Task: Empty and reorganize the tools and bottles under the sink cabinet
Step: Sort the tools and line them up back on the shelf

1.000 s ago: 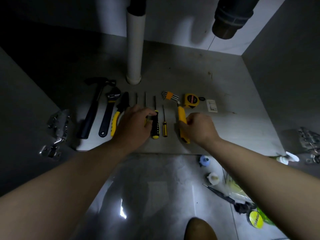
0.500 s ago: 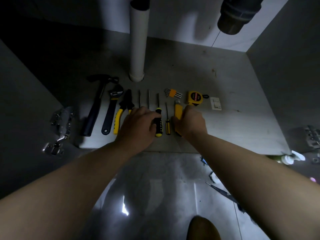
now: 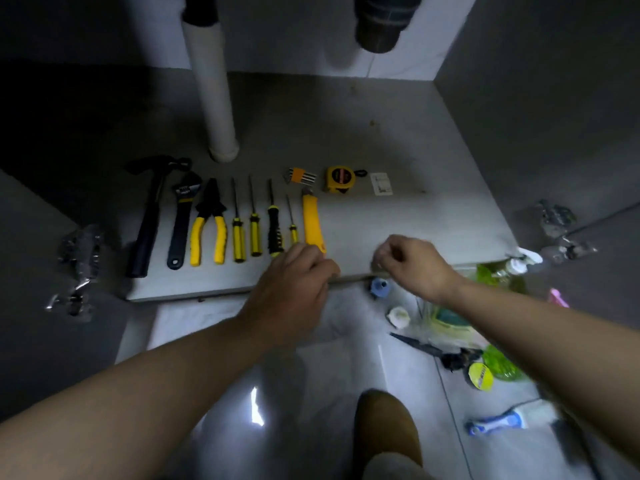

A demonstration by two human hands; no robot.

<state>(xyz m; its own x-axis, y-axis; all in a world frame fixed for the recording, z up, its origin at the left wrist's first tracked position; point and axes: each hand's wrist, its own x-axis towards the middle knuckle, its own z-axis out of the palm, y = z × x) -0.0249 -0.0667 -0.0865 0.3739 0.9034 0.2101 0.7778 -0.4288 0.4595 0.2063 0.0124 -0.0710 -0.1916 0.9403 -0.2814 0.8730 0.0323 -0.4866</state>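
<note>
Tools lie in a row on the cabinet floor [image 3: 398,230]: a black hammer [image 3: 149,216], an adjustable wrench [image 3: 181,223], yellow pliers [image 3: 209,223], several screwdrivers [image 3: 254,223], a yellow utility knife [image 3: 311,220], hex keys [image 3: 300,176], a yellow tape measure [image 3: 340,179] and a white card [image 3: 381,183]. My left hand [image 3: 294,289] hovers at the cabinet's front edge, fingers curled, just below the knife's handle end. My right hand [image 3: 412,265] is over the same edge, fingers loosely curled; nothing shows in either hand.
A white drain pipe [image 3: 214,95] stands behind the tools and a dark pipe end [image 3: 381,26] hangs above. Door hinges [image 3: 78,268] [image 3: 561,230] flank the opening. Green bottles [image 3: 498,275], a blue cap [image 3: 380,287], a white cap [image 3: 399,317], scissors [image 3: 436,351] and a tube [image 3: 502,420] lie on the floor at right.
Both hands pulled back from the screwdrivers and the utility knife toward the front edge. The tools they covered now lie uncovered in the row. The view shifted down.
</note>
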